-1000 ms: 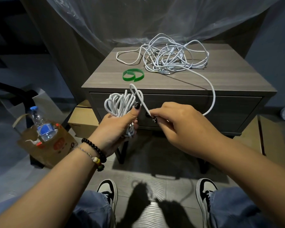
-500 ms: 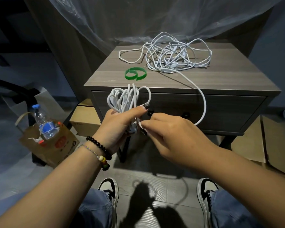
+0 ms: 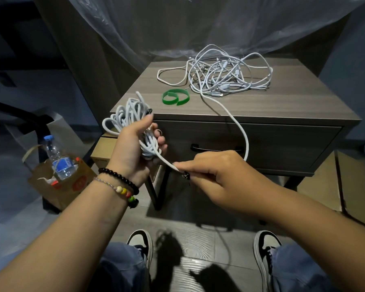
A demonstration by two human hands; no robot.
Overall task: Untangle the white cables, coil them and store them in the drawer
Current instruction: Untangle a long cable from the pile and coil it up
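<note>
A water bottle [image 3: 59, 159] stands in a brown paper bag [image 3: 57, 182] beside cardboard boxes [image 3: 102, 151].

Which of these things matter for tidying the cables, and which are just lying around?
Job:
coil in left hand
cable pinched by right hand
tangle
green strap
drawer

Lying about:
bottle
paper bag
boxes

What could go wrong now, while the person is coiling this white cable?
1. The cable pinched by the right hand runs up into the tangled pile on the nightstand; pulling may tighten knots or drag the pile off.
2. The coil in the left hand looks loose and could slip apart.
3. The sliding cable might sweep off the green strap.
</note>
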